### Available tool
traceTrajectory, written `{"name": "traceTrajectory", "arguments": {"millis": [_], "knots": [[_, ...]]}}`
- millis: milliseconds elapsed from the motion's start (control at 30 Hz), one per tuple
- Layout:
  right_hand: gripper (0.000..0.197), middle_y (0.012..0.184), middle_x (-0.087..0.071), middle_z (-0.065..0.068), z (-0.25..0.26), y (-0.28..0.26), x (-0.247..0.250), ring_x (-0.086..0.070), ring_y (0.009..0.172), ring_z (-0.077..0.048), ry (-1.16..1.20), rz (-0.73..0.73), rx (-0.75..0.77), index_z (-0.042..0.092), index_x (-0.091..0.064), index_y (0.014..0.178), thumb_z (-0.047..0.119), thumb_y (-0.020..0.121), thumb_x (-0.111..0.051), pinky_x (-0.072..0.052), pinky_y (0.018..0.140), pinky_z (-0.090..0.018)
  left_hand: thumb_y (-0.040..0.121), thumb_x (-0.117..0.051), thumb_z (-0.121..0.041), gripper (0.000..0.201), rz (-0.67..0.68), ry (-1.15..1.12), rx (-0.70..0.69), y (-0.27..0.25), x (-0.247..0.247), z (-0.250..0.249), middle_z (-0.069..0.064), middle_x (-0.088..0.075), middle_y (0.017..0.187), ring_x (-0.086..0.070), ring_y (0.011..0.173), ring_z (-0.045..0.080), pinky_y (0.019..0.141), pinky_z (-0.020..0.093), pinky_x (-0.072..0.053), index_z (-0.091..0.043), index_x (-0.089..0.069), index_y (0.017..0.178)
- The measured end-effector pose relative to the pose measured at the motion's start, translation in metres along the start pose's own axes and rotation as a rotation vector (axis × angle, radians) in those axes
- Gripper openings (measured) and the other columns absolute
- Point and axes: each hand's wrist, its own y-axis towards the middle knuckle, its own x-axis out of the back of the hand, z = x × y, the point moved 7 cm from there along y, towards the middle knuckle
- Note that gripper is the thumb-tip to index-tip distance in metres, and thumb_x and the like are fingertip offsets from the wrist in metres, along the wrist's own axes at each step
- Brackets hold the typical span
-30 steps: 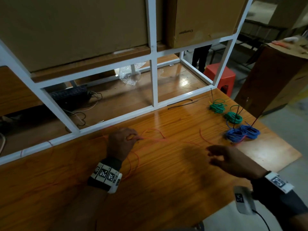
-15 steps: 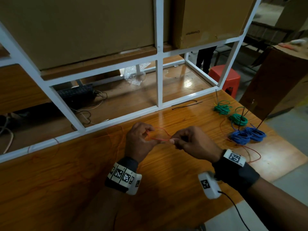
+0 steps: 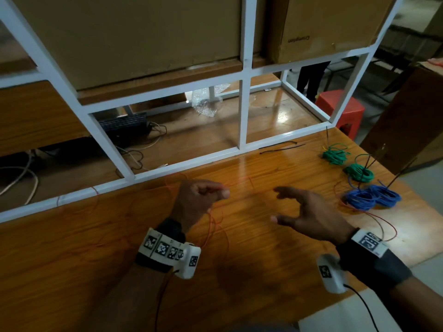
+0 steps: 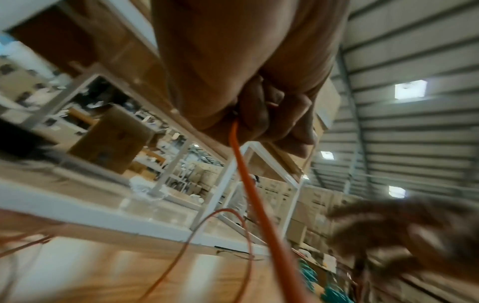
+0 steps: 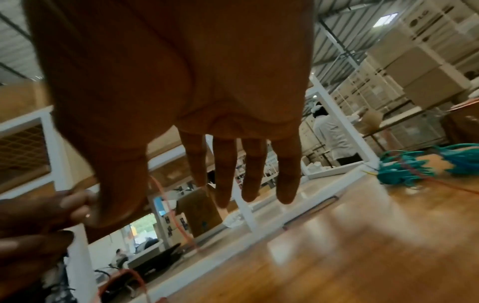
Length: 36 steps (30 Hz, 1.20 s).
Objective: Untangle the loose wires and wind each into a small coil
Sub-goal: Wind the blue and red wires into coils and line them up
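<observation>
A thin orange wire (image 3: 217, 226) lies in loose loops across the wooden table (image 3: 96, 259). My left hand (image 3: 203, 195) hovers above the table's middle with its fingers curled, pinching this wire (image 4: 249, 184), which hangs down from the fist. My right hand (image 3: 294, 207) floats to the right of it, fingers spread and straight (image 5: 225, 174), holding nothing. Two green coils (image 3: 334, 155) (image 3: 359, 172) and two blue coils (image 3: 372, 196) rest at the table's right end. A tail of the orange wire (image 3: 381, 219) runs past the blue coils.
A white metal frame (image 3: 242, 116) borders the table's far edge, with cardboard boxes (image 3: 134, 32) on the shelf above. Black wire pieces (image 3: 280, 148) lie by the frame. A red stool (image 3: 340, 109) and a large brown box (image 3: 412, 121) stand to the right.
Half a second ago both hands pinched the orange wire close together. My right hand has let go, opened and moved away to the right. The left hand keeps its hold.
</observation>
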Motion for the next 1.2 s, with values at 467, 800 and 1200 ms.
{"name": "traceTrajectory", "arguments": {"millis": [467,800,1200], "knots": [[0.008,0.077,-0.07,0.021,0.018,-0.027,0.052,-0.061,0.085,-0.005,0.051,-0.269,0.221,0.036,-0.077,0.089,0.042,0.089,-0.072,-0.053,0.065,-0.041,0.09,-0.074,-0.027,0.017,0.326,0.051,-0.103,-0.004,-0.025,0.0,0.0,-0.059,0.056,-0.046,0.046,0.013,0.045,0.025,-0.036,-0.011,-0.077,0.089],[0.078,0.146,-0.056,0.005,0.026,0.0,0.015,-0.045,0.137,-0.021,-0.2,-0.153,0.094,0.027,-0.054,0.147,0.077,0.087,-0.05,-0.048,0.105,-0.046,0.09,-0.073,-0.028,0.016,0.172,0.39,-0.117,-0.007,0.014,0.0,-0.02,-0.069,0.071,-0.063,0.066,0.008,0.058,0.013,-0.046,-0.035,-0.071,0.075],[0.014,0.09,-0.071,0.015,0.096,0.044,0.035,-0.061,0.089,-0.002,-0.114,-0.23,0.297,0.031,-0.076,0.1,0.02,0.094,-0.071,-0.053,0.075,-0.026,0.091,-0.072,-0.009,0.011,0.113,0.167,-0.242,0.009,0.013,-0.032,-0.02,-0.069,0.066,-0.062,0.062,-0.005,0.061,0.009,-0.044,0.001,-0.077,0.09]]}}
